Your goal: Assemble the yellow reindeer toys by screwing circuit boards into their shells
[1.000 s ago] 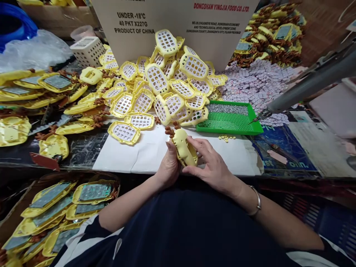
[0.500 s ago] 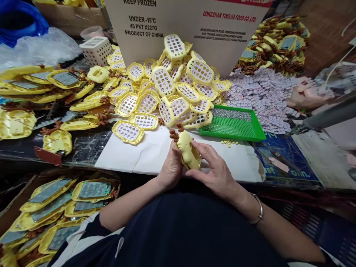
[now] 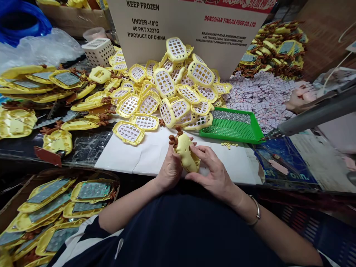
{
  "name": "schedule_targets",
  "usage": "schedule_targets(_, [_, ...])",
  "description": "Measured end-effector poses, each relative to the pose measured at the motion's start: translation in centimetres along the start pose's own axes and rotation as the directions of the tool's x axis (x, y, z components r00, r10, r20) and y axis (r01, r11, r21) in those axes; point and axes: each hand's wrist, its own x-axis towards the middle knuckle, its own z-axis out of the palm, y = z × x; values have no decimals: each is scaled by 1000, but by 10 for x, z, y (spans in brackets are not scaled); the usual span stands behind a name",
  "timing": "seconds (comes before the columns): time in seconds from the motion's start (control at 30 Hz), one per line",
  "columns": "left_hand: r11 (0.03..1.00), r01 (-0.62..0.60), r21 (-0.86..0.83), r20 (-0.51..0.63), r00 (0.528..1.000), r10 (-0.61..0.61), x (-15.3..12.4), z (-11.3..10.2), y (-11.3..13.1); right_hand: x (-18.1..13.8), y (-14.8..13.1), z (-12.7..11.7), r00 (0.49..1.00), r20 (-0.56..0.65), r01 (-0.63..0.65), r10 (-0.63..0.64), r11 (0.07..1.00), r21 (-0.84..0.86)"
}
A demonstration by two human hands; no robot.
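Note:
In front of my body I hold a yellow plastic toy casing (image 3: 185, 151) with brown antlers at its top. My left hand (image 3: 170, 166) is closed round its left side, thumb on the near face. At its right edge are the fingertips of my right hand (image 3: 215, 172), with the thumb by its lower end. The casing is tilted, and its inner side is mostly hidden from me. White paper board (image 3: 150, 159) lies under and behind the hands. Close by on it rests a yellow shell with a white perforated panel (image 3: 128, 132).
A heap of yellow shells (image 3: 165, 83) leans against a printed carton (image 3: 180, 22). A green tray (image 3: 233, 139) holds small metal screws. An electric screwdriver (image 3: 306, 116) hangs at right, near another person's hand (image 3: 302, 94). A box of casings (image 3: 55, 207) stands lower left.
The casing has turned slightly, showing more of its smooth face. At right, the electric screwdriver has swung left, its tip now by the tray's corner. The whole view has shifted a little.

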Motion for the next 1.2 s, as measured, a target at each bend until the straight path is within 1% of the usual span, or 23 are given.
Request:
schedule_targets(0.1, [999,32,-17,65,997,-31,-2,-1,1,-1,0,3,997,-33,61,-64,996,-65])
schedule_targets(0.17, [1000,-3,12,107,994,2,-4,-1,2,-2,-1,7,992,-68,94,-103,987,-128])
schedule_targets(0.23, [997,-57,51,116,992,50,-5,-1,3,-3,-3,10,986,-94,116,-136,974,-194])
schedule_targets(0.3, [997,-54,61,92,995,48,-6,0,4,-4,-3,11,982,-98,136,-163,962,-237])
schedule_targets(0.37, [998,-37,52,64,997,34,-7,0,5,-4,-4,7,978,-107,151,-177,965,-214])
schedule_targets(0.43, [997,-49,66,57,997,45,-9,-1,5,-1,-4,1,974,-171,127,-150,983,-136])
schedule_targets(0.5, [994,-42,104,89,996,33,-12,-3,5,3,-5,-8,966,-252,46,-54,998,-34])
schedule_targets(0.53, [991,-23,135,120,993,7,-14,-5,5,5,-6,-11,966,-259,-1,7,1000,22])
schedule_targets(0.57, [985,6,173,155,987,-33,-16,-6,6,7,-6,-15,970,-233,-48,66,995,83])
schedule_targets(0.67, [955,55,290,222,967,-123,-19,-8,9,11,-7,-20,981,-61,-163,186,949,271])
schedule_targets(0.7, [947,56,316,229,964,-134,-20,-7,10,12,-6,-20,977,-31,-191,211,931,312])
schedule_targets(0.73, [941,54,333,230,963,-137,-20,-6,10,11,-6,-20,971,-26,-213,236,916,339])
schedule_targets(0.83, [932,61,357,211,967,-144,-19,-3,9,10,-4,-18,955,-75,-241,286,901,362])
schedule_targets(0.9, [927,93,363,177,970,-167,-18,-1,7,8,-2,-17,945,-76,-268,318,886,379])
schedule_targets(1.0, [919,136,371,132,971,-197,-18,-2,5,6,0,-18,920,-13,-348,391,832,432])
schedule_targets(1.07, [912,144,383,132,969,-209,-18,-3,6,3,1,-20,901,42,-401,431,794,457])
schedule_targets(1.17, [889,143,436,148,962,-227,-19,-2,8,-4,1,-21,888,119,-447,444,773,450])
schedule_targets(1.2, [879,140,456,147,962,-230,-20,-2,9,-6,1,-21,889,127,-449,441,777,442])
